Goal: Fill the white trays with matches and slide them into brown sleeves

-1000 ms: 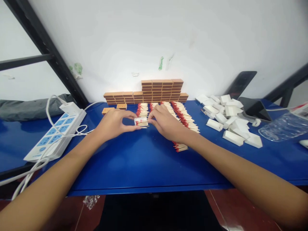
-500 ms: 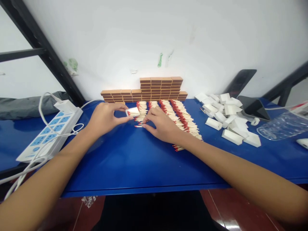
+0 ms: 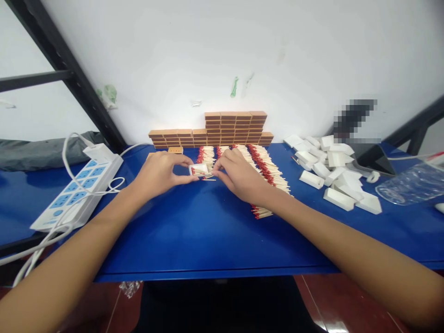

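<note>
My left hand [image 3: 161, 175] pinches a small white matchbox tray [image 3: 199, 167] between thumb and fingers, holding it just above the blue table. Several red-headed matches lie inside the tray. At its right end, my right hand [image 3: 237, 175] is closed in a pinch; thin pale match ends show at its fingertips, though how many is too small to tell. One loose match [image 3: 209, 180] lies on the table just below the tray. Behind and under my right hand are rows of matches [image 3: 268, 169] with red heads, partly hidden by the hand and forearm.
Brown matchboxes [image 3: 236, 125] are stacked along the wall, with a single matchbox [image 3: 175, 150] before them. White trays [image 3: 336, 173] lie heaped at right, near a dark stand [image 3: 373, 159] and a clear plastic bottle [image 3: 409, 185]. A power strip [image 3: 78, 194] with cables is at left.
My left hand has brought the tray slightly right and down. My right hand has lifted from beside the loose match to the tray's right end. The view has shifted slightly.
</note>
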`<action>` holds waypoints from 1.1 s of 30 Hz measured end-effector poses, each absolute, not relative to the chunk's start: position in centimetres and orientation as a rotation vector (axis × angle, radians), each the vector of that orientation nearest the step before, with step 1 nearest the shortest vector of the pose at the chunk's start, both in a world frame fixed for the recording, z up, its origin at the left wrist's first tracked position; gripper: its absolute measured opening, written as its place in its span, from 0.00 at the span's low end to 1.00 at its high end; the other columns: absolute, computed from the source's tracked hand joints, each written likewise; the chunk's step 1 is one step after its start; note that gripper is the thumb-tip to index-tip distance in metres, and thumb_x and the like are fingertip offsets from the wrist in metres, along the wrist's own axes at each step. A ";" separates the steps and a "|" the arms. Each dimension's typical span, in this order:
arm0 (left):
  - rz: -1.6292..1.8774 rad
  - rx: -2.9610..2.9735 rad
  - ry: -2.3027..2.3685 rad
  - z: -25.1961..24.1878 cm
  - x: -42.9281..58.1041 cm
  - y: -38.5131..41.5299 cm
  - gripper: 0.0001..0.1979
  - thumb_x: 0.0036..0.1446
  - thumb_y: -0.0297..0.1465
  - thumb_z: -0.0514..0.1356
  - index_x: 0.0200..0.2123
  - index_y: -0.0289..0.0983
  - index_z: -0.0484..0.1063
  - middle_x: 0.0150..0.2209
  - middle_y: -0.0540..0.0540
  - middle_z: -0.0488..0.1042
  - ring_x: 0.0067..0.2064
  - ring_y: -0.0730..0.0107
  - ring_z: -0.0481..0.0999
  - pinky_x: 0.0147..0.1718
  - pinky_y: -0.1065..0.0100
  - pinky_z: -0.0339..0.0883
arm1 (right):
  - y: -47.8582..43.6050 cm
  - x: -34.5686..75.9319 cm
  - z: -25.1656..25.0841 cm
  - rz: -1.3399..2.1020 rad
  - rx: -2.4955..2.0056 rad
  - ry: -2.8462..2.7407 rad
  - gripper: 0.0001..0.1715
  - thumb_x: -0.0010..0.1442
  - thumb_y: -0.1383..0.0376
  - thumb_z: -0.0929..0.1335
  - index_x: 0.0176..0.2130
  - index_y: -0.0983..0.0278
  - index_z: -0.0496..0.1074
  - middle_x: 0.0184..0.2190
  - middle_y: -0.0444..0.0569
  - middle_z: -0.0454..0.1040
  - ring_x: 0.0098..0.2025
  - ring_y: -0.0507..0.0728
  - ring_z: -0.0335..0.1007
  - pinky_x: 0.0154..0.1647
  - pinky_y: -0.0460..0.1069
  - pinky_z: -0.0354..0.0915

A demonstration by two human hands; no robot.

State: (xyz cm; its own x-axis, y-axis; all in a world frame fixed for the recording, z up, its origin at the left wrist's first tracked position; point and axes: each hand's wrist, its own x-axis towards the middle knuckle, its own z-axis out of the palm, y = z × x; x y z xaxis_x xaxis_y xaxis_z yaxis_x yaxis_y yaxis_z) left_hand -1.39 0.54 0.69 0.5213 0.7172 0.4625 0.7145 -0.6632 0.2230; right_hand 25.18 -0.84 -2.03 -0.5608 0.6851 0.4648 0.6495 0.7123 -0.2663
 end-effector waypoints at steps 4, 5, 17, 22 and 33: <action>0.877 2.682 1.096 0.4 -0.3 -0.3 0.18 0.55 0.44 0.76 0.44 0.41 0.85 0.42 0.49 0.88 0.41 0.60 0.87 0.42 0.66 0.75 | -0.9 25.0 -1.9 -0.020 -0.994 -2.344 0.09 0.75 0.66 0.64 0.41 0.62 0.71 0.42 0.56 0.70 0.48 0.65 0.61 0.51 0.59 0.62; 0.882 2.666 1.069 0.4 0.0 -0.4 0.18 0.55 0.44 0.76 0.45 0.41 0.85 0.42 0.49 0.88 0.42 0.60 0.87 0.43 0.66 0.76 | -0.9 24.9 -2.0 -0.026 -0.969 -2.337 0.08 0.75 0.66 0.64 0.40 0.62 0.71 0.42 0.56 0.70 0.48 0.65 0.61 0.50 0.59 0.62; 0.952 2.690 1.378 0.9 -1.9 0.9 0.16 0.56 0.42 0.76 0.44 0.40 0.86 0.40 0.47 0.88 0.39 0.58 0.87 0.41 0.65 0.74 | 0.2 25.6 -3.3 0.139 -0.937 -2.297 0.05 0.72 0.66 0.68 0.41 0.62 0.74 0.41 0.53 0.73 0.48 0.63 0.65 0.52 0.58 0.63; 0.901 2.718 1.416 0.9 -2.0 1.1 0.17 0.56 0.42 0.75 0.44 0.38 0.85 0.41 0.46 0.88 0.38 0.58 0.86 0.40 0.63 0.74 | 0.4 25.5 -4.0 0.132 -0.980 -2.417 0.05 0.72 0.65 0.69 0.42 0.63 0.76 0.43 0.55 0.73 0.50 0.64 0.66 0.54 0.59 0.64; 0.744 2.749 1.324 0.5 -1.8 1.0 0.18 0.57 0.46 0.74 0.44 0.41 0.84 0.43 0.49 0.88 0.45 0.55 0.87 0.42 0.62 0.73 | 0.2 25.9 -2.6 0.060 -0.979 -2.417 0.09 0.75 0.64 0.66 0.41 0.63 0.73 0.43 0.56 0.72 0.48 0.65 0.63 0.52 0.59 0.63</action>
